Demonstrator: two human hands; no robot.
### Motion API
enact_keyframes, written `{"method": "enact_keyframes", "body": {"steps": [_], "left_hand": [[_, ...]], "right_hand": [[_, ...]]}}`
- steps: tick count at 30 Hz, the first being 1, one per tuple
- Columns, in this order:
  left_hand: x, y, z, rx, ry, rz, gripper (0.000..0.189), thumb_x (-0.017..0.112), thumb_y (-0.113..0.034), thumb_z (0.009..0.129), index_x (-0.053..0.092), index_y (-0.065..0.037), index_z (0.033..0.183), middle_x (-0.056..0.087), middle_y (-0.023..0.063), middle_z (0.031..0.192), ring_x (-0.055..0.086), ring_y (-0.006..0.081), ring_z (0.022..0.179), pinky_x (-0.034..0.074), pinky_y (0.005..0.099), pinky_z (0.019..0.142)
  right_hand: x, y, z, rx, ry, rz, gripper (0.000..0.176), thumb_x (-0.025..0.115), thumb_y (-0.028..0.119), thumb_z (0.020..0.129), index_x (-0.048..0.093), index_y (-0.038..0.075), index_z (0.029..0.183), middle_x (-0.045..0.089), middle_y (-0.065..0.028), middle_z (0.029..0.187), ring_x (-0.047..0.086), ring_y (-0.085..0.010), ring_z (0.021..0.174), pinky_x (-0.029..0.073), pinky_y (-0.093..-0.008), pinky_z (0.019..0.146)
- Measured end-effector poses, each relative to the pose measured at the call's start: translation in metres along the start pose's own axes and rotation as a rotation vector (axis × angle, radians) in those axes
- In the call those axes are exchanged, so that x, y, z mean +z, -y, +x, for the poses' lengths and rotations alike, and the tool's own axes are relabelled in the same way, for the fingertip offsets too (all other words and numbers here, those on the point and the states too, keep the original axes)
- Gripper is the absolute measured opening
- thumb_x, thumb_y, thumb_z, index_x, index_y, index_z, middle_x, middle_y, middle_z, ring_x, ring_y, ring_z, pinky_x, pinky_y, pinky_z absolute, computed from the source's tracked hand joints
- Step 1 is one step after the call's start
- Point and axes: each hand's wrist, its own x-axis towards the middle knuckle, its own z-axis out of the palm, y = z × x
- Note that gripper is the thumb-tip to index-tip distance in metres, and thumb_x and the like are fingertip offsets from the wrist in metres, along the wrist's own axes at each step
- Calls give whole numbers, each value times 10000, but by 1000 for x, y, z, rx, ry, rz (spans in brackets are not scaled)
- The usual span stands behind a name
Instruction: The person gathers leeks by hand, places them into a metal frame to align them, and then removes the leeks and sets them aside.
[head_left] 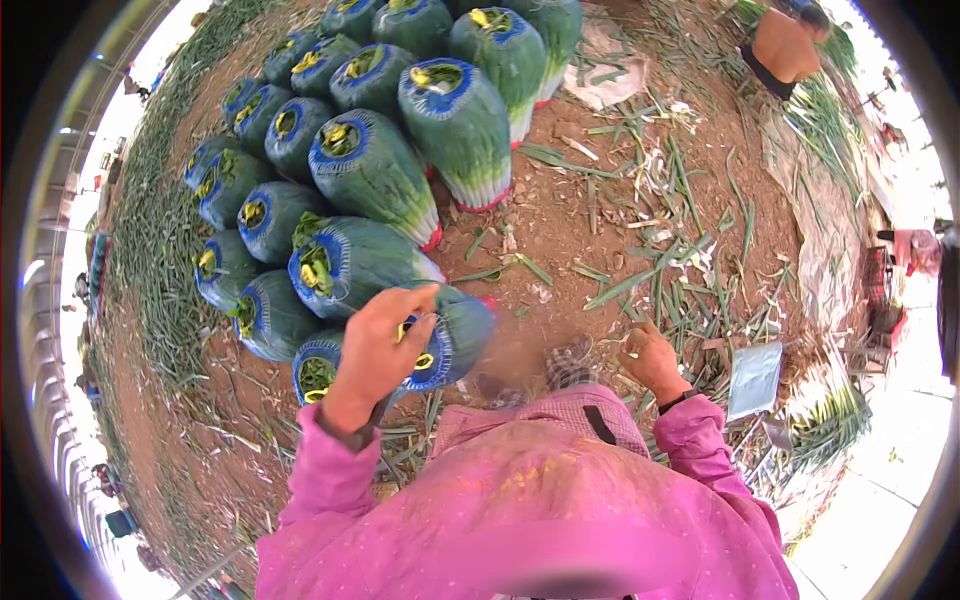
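Note:
My left hand (385, 340) is over the top of the nearest green bundle (468, 325), its fingers curled near the blue-edged opening and yellow tie. Whether it grips the net or tie is hidden by the fingers. My right hand (648, 357) is held low in front of my right side, above the littered soil, fingers curled in; something small and pale may be at the fingertips. Beside my left hand, another netted bundle (375, 260) leans with its opening toward the left.
Many netted bundles (380, 165) stand in rows at upper left. Loose green leaves (680, 290) litter the soil. A blue-grey panel (754, 380) stands right of my right hand, near piled stalks (835, 420). One person (785, 50) crouches at upper right; another (925, 252) is at the right edge.

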Motion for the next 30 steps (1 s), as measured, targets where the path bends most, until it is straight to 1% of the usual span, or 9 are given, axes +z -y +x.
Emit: {"method": "enact_keyframes", "body": {"steps": [2, 5, 6, 8, 13, 16, 24, 27, 30], "left_hand": [[-52, -70, 24, 253, 73, -75, 225, 660, -73, 808, 648, 22, 1011, 632, 139, 812, 615, 235, 739, 515, 328, 710], [-22, -218, 94, 812, 492, -589, 109, 635, -81, 805, 616, -7, 883, 623, 110, 760, 600, 231, 668, 520, 330, 664], [-7, -244, 104, 922, 594, -686, 108, 635, -81, 805, 616, -7, 882, 623, 110, 758, 599, 230, 666, 519, 330, 662], [26, -275, 126, 1043, 734, -842, 107, 636, -82, 805, 617, -7, 879, 622, 109, 755, 598, 229, 663, 519, 330, 659], [105, -327, 181, 1255, 1120, -1038, 104, 638, -85, 806, 617, -7, 873, 619, 107, 747, 594, 226, 654, 517, 332, 651], [152, -357, 219, 1263, 1333, -1089, 103, 639, -86, 807, 618, -7, 869, 617, 105, 743, 592, 224, 649, 515, 332, 646], [280, -425, 286, 1312, 1734, -1272, 100, 642, -90, 808, 619, -7, 858, 612, 102, 730, 586, 219, 635, 512, 334, 633], [323, -459, 308, 1359, 1893, -1296, 99, 644, -91, 808, 619, -7, 854, 611, 101, 725, 584, 217, 630, 511, 335, 628], [365, -492, 327, 1364, 2024, -1372, 99, 645, -93, 808, 620, -7, 850, 609, 99, 721, 582, 215, 625, 510, 336, 623]], "right_hand": [[7, 7, 9, 34, 28, -2, 187, 698, 226, 744, 602, 81, 814, 602, -134, 1147, 622, -350, 955, 516, -427, 778], [-24, -57, -19, 16, 34, 61, 165, 678, 221, 769, 607, 79, 813, 603, -134, 1123, 617, -360, 939, 512, -430, 780], [-41, -61, -16, -140, -62, 25, 149, 634, 241, 802, 656, 96, 774, 614, -74, 969, 583, -304, 983, 531, -423, 754], [-68, -86, -27, -123, -114, 67, 170, 654, 230, 801, 622, 75, 861, 603, -123, 1039, 596, -352, 949, 513, -433, 774], [-88, -173, -99, 355, -218, 87, 327, 715, 292, 774, 639, 63, 994, 569, -181, 1111, 601, -394, 943, 509, -471, 781], [-99, -196, -163, 563, -395, 209, 246, 679, 248, 763, 623, 52, 901, 599, -164, 1088, 621, -387, 922, 511, -471, 776], [15, -205, -273, 1042, -570, 265, 178, 647, 220, 773, 641, 77, 877, 614, -155, 997, 621, -379, 896, 513, -473, 783], [17, -183, -275, 1331, -345, 417, 206, 609, 237, 791, 681, 70, 888, 622, -164, 935, 627, -369, 869, 514, -461, 777], [48, -193, -286, 1226, -492, 324, 226, 626, 278, 770, 686, 68, 826, 622, -165, 878, 625, -365, 844, 508, -445, 747]]}}
